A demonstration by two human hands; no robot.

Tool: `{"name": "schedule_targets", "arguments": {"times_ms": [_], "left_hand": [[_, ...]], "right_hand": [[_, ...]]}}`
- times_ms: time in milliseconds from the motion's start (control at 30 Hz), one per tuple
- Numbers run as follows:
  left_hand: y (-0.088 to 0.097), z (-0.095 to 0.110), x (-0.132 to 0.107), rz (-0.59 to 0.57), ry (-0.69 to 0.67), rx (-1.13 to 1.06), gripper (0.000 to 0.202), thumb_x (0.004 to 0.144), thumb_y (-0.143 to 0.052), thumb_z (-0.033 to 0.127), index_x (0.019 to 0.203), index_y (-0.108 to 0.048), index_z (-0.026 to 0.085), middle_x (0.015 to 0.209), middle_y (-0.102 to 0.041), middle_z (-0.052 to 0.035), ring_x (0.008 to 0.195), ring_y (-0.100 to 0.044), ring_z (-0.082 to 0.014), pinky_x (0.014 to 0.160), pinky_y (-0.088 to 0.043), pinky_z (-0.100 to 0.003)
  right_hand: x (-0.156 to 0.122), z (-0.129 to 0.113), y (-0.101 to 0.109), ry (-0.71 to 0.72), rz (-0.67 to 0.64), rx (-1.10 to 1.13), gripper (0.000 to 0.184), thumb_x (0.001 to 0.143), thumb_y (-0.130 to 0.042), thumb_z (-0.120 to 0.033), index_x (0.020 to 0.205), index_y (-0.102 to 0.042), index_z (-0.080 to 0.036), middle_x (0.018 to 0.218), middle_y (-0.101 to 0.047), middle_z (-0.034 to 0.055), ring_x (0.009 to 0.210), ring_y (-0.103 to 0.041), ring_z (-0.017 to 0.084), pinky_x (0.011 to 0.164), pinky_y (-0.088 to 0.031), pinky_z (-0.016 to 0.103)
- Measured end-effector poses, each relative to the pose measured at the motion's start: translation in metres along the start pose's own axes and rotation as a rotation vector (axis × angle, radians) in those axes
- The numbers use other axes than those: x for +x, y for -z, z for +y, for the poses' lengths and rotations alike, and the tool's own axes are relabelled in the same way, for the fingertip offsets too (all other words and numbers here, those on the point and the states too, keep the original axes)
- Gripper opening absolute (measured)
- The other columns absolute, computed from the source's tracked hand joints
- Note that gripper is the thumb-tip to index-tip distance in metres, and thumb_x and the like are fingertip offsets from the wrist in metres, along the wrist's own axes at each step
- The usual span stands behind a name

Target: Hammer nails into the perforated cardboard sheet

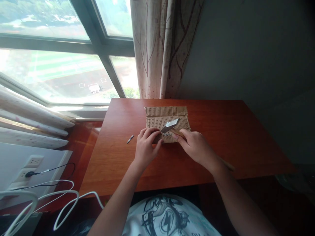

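Note:
A brown cardboard piece (167, 117) dotted with many small holes lies on the reddish wooden table (221, 137). My right hand (194, 146) is closed round the wooden handle of a hammer (170, 125), whose metal head hovers over the cardboard's near edge. My left hand (147, 144) rests on the cardboard's near left corner, fingers curled in a pinch just below the hammer head; what it pinches is too small to make out. A single nail (130, 139) lies on the table left of my left hand.
A window and a patterned curtain (162, 49) stand behind the table. At the left are rolled curtains, a white wall socket (34, 161) with a plugged cable and looping white cables (66, 203). A grey wall fills the right.

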State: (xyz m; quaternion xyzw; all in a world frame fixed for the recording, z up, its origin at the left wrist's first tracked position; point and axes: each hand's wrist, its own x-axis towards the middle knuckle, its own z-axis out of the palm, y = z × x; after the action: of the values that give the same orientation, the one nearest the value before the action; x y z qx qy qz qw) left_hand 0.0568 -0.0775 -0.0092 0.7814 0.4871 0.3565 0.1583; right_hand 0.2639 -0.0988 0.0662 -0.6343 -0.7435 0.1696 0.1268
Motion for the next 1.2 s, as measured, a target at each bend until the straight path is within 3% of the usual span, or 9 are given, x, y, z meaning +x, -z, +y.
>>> {"name": "schedule_targets", "arguments": {"times_ms": [400, 600, 733, 867, 933, 1067, 1200], "left_hand": [[-0.002, -0.002, 0.0, 0.009, -0.014, -0.009, 0.021, 0.089, -0.063, 0.027, 0.11, -0.067, 0.024, 0.12, -0.066, -0.0053, 0.114, -0.053, -0.0251, 0.101, -0.046, -0.043], [-0.001, -0.001, 0.0, 0.006, -0.012, -0.012, 0.021, 0.09, -0.063, 0.027, 0.11, -0.067, 0.024, 0.12, -0.065, -0.0053, 0.114, -0.053, -0.025, 0.101, -0.046, -0.043], [0.001, 0.001, 0.001, -0.011, -0.003, 0.0, 0.02, 0.09, -0.062, 0.028, 0.11, -0.067, 0.024, 0.119, -0.065, -0.0054, 0.114, -0.053, -0.0251, 0.1, -0.046, -0.043], [0.003, 0.002, 0.002, -0.037, 0.004, 0.024, 0.02, 0.091, -0.061, 0.029, 0.11, -0.067, 0.024, 0.119, -0.065, -0.006, 0.114, -0.052, -0.0262, 0.1, -0.045, -0.044], [0.004, 0.002, 0.003, -0.052, 0.005, 0.035, 0.02, 0.091, -0.06, 0.029, 0.109, -0.067, 0.024, 0.119, -0.065, -0.0061, 0.114, -0.052, -0.0266, 0.1, -0.045, -0.045], [0.005, 0.005, 0.002, -0.05, -0.005, 0.019, 0.018, 0.092, -0.059, 0.027, 0.107, -0.067, 0.025, 0.118, -0.066, -0.0061, 0.114, -0.054, -0.0262, 0.099, -0.046, -0.045], [0.009, 0.006, 0.001, 0.044, 0.012, -0.004, 0.021, 0.092, -0.06, 0.028, 0.112, -0.066, 0.025, 0.122, -0.066, -0.0061, 0.115, -0.055, -0.0248, 0.101, -0.046, -0.043]], "right_hand": [[0.0, 0.001, -0.007, -0.004, -0.014, -0.045, 0.034, 0.1, -0.043, -0.046, 0.077, -0.05, -0.022, 0.069, -0.067, 0.002, 0.062, -0.06, 0.017, 0.056, -0.023, 0.028], [-0.001, 0.003, -0.003, 0.02, 0.037, 0.054, 0.033, 0.098, -0.047, -0.044, 0.075, -0.05, -0.022, 0.064, -0.061, 0.0, 0.059, -0.056, 0.015, 0.056, -0.026, 0.027], [-0.005, 0.011, 0.004, 0.045, 0.198, 0.262, 0.031, 0.095, -0.053, -0.044, 0.075, -0.056, -0.02, 0.06, -0.057, -0.0016, 0.055, -0.051, 0.013, 0.054, -0.031, 0.027], [-0.008, 0.027, 0.006, -0.038, 0.544, 0.588, 0.032, 0.088, -0.064, -0.049, 0.075, -0.058, -0.021, 0.058, -0.05, -0.003, 0.05, -0.043, 0.011, 0.048, -0.032, 0.026], [-0.006, 0.036, 0.004, -0.066, 0.654, 0.743, 0.036, 0.088, -0.063, -0.051, 0.07, -0.054, -0.022, 0.055, -0.045, -0.0042, 0.048, -0.039, 0.01, 0.045, -0.03, 0.025], [-0.001, 0.051, -0.002, -0.011, 0.72, 0.999, 0.048, 0.094, -0.054, -0.05, 0.059, -0.037, -0.022, 0.049, -0.029, -0.007, 0.042, -0.029, 0.008, 0.04, -0.021, 0.024], [-0.001, 0.058, -0.006, 0.018, 0.766, 1.096, 0.048, 0.094, -0.057, -0.046, 0.059, -0.035, -0.022, 0.047, -0.029, -0.0081, 0.039, -0.027, 0.007, 0.038, -0.019, 0.023]]}}
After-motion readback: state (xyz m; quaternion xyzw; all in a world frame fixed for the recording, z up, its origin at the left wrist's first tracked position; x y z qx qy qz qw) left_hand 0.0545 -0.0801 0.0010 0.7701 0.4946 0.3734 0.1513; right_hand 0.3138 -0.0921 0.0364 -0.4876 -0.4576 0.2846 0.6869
